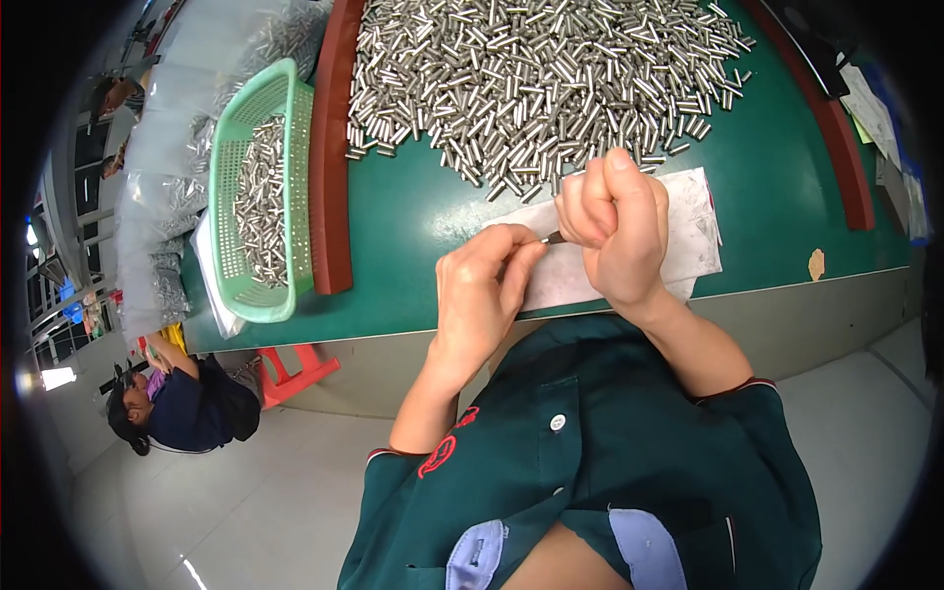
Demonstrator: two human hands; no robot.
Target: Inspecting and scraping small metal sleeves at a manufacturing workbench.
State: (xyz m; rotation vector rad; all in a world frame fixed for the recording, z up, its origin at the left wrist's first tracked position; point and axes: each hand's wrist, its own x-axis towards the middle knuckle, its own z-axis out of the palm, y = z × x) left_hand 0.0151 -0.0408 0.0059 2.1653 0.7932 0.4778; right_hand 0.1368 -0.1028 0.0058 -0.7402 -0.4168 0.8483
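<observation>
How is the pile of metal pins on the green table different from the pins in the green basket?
The pile is much larger than the basket's pins. The pile lies loose and spread wide on the table; the basket's pins sit in a narrow strip inside the basket. Both are short, shiny, silver cylinders of similar look.

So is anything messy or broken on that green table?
A little. The green tabletop has a chipped patch near its front edge, showing tan underneath. A few metal pins have strayed from the big pile toward the red rail. Otherwise nothing looks spilled.
</observation>
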